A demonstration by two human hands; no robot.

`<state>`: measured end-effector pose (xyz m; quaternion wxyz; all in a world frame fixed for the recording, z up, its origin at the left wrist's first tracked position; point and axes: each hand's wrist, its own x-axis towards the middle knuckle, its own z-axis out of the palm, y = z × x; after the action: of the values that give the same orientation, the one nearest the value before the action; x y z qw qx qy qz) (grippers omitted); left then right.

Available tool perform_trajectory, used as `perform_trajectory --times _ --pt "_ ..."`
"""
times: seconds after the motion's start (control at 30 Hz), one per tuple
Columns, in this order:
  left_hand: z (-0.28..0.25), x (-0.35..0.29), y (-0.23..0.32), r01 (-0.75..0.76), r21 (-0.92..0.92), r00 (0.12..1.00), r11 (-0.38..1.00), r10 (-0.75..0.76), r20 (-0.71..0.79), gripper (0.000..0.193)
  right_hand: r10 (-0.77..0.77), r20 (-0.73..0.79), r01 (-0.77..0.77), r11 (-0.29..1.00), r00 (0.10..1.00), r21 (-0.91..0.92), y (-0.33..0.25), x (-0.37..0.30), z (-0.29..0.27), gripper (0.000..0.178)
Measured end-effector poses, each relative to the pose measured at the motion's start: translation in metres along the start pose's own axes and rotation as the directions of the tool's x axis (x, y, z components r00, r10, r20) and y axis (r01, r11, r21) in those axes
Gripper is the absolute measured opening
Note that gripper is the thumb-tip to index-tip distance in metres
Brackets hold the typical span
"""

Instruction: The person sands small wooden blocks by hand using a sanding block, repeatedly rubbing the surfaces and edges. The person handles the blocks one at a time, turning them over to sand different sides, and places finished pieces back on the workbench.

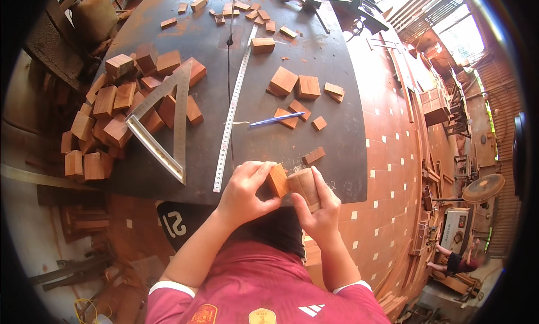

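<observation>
At the front edge of the dark table, my left hand [247, 192] is closed on an orange-brown wooden block [277, 181]. Beside it my right hand [323, 206] grips a paler, rounded wooden cylinder [304, 188] between thumb and fingers. The two pieces are side by side and very close; I cannot tell whether they touch. Just beyond my hands lie a small wood offcut [314, 155] and a blue pen [277, 119], the pen resting across small wooden pieces. A white measuring strip [236, 99] runs away from me, left of the pen.
A heap of wooden blocks [104, 102] covers the table's left side, with a metal triangle square [179, 127] leaning on it. Larger blocks [283, 81] and small offcuts lie farther back. Tiled floor [387, 172] borders the table; a fan [483, 188] and another person [463, 260] are far right.
</observation>
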<state>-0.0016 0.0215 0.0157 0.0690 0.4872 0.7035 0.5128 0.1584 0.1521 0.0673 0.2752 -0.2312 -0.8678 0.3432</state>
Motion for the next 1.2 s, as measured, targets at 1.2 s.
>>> perform_trajectory --times 1.2 --pt "0.003 0.002 0.003 -0.014 0.034 0.999 0.999 0.016 -0.050 0.067 -0.023 0.009 0.023 1.000 1.000 0.017 -0.004 0.026 0.014 0.069"
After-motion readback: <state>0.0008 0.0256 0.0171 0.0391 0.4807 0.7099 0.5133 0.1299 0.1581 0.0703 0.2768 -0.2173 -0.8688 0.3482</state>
